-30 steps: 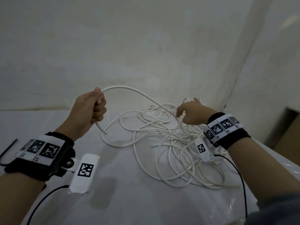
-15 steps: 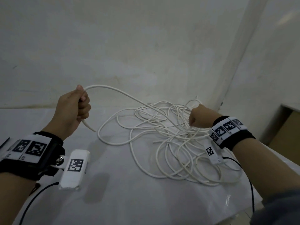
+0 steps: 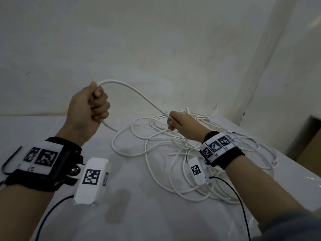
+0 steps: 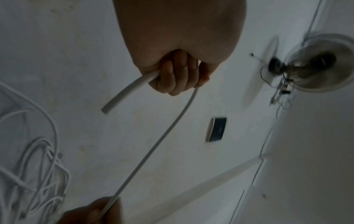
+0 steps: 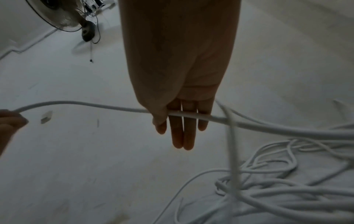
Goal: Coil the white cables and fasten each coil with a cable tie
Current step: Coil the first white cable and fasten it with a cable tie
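My left hand [image 3: 94, 108] is a raised fist that grips a white cable [image 3: 139, 94] near its cut end, and a short tail [image 3: 110, 126] sticks out below. In the left wrist view the left hand's fingers [image 4: 178, 75] are curled round the cable [image 4: 153, 145]. The cable arcs down to my right hand [image 3: 172, 121], which pinches it under the thumb against nearly straight fingers [image 5: 182, 133]. Behind and under that hand lies a loose tangle of white cables [image 3: 189, 171] on the table. No cable tie shows.
The table [image 3: 147, 214] has a white plastic cover and meets a pale wall at the back. A brown box [image 3: 311, 141] stands past the right edge. A thin black strap [image 3: 7, 164] lies at the far left. A fan [image 4: 321, 63] and dark wall plate [image 4: 217, 130] show in the wrist views.
My right hand has left the tangle and moved left onto the raised strand, closer to the left hand. The left hand still holds the cable end up.
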